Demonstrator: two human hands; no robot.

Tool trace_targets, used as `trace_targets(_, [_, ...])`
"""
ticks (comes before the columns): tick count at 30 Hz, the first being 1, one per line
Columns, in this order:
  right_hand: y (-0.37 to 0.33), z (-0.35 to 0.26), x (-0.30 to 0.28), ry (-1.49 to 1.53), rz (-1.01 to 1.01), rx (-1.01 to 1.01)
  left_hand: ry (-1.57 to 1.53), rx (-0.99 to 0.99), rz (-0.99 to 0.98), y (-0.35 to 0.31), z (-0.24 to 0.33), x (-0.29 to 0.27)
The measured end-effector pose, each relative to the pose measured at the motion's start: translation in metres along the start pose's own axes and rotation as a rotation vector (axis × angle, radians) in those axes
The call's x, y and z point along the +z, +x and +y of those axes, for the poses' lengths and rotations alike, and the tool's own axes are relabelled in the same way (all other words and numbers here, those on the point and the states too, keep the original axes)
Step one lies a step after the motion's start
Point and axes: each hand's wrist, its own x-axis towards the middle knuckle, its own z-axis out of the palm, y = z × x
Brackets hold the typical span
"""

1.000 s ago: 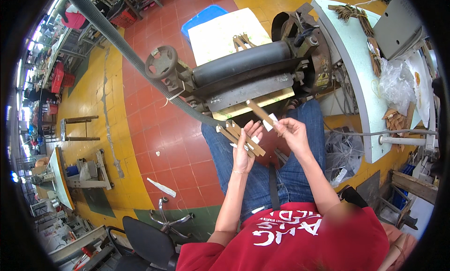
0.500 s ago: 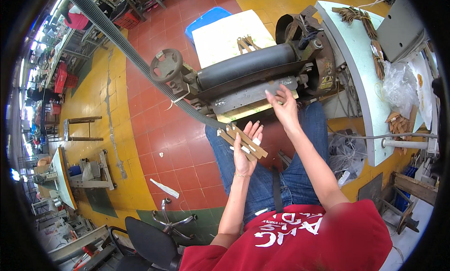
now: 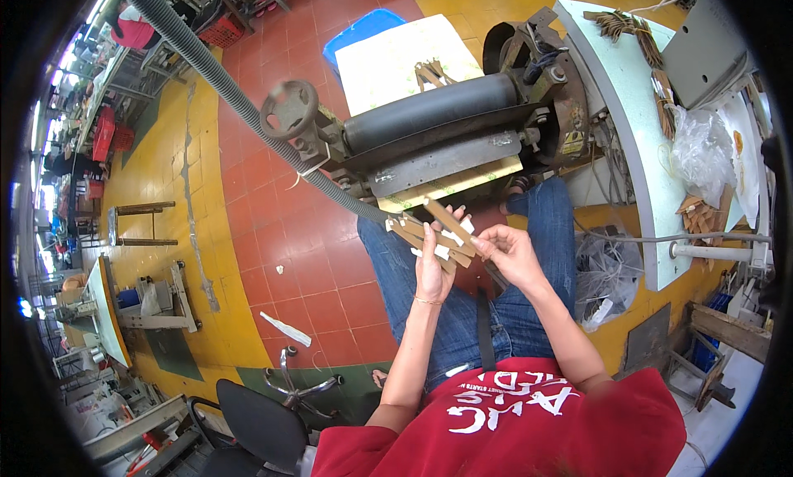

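The left hand (image 3: 433, 270) is closed around a bundle of strips (image 3: 435, 233), fingers wrapped over their near ends so the strips fan out up and to the left above the lap. The right hand (image 3: 510, 254) pinches the right edge of the same bundle between thumb and fingertips, its other fingers curled in loosely. The strips are thin, flat and tan-brown, with pale patches on some of them, and they lie crossed over one another rather than squared up. They sit just near of the roller machine (image 3: 438, 134), close to its pale feed plate (image 3: 450, 184), without touching it as far as can be told.

On the far side of the black roller a cream sheet (image 3: 388, 60) lies over a blue crate (image 3: 355, 33), with a few more brown pieces (image 3: 428, 72) resting on it. To the right, a white table (image 3: 632, 122) carries a heap of similar brown pieces (image 3: 636, 31) and a crumpled clear plastic bag (image 3: 700, 151). A grey ribbed hose (image 3: 239, 105) runs from far left down to the machine.
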Motion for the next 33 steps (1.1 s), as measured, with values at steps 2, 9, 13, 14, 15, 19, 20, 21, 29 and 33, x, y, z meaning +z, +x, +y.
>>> trace_targets(2, [0.003, -0.003, -0.004, -0.03, 0.036, -0.047, -0.006, 0.007, 0.025, -0.002, 0.001, 0.0])
trace_targets(9, [0.031, 0.007, -0.02, 0.034, 0.151, -0.078, -0.047, -0.037, 0.053, -0.002, 0.001, -0.007])
trace_targets(13, [0.073, 0.021, -0.023, 0.041, 0.309, 0.046, -0.024, -0.032, 0.073, -0.001, 0.001, -0.011])
trace_targets(14, [0.086, 0.021, -0.021, 0.052, 0.324, 0.04, -0.025, -0.03, 0.048, -0.001, 0.001, -0.011])
trace_targets(15, [0.1, 0.02, -0.019, 0.074, 0.337, -0.014, -0.024, -0.029, 0.037, -0.001, 0.001, -0.012])
trace_targets(19, [0.124, 0.01, 0.002, 0.151, 0.499, -0.149, -0.166, 0.004, -0.036, -0.003, 0.004, -0.014])
trace_targets(20, [0.119, 0.008, 0.006, -0.024, 0.531, -0.169, -0.153, 0.021, -0.027, -0.003, 0.004, -0.015])
trace_targets(21, [0.105, 0.009, 0.01, -0.188, 0.546, -0.214, -0.143, 0.037, -0.012, -0.002, 0.004, -0.016])
trace_targets(29, [0.003, 0.003, 0.01, 0.029, -0.055, 0.027, 0.049, 0.015, -0.009, 0.004, 0.001, -0.015])
trace_targets(33, [0.001, -0.015, 0.0, -0.019, -0.129, 0.09, 0.108, 0.001, -0.058, 0.004, -0.001, -0.008])
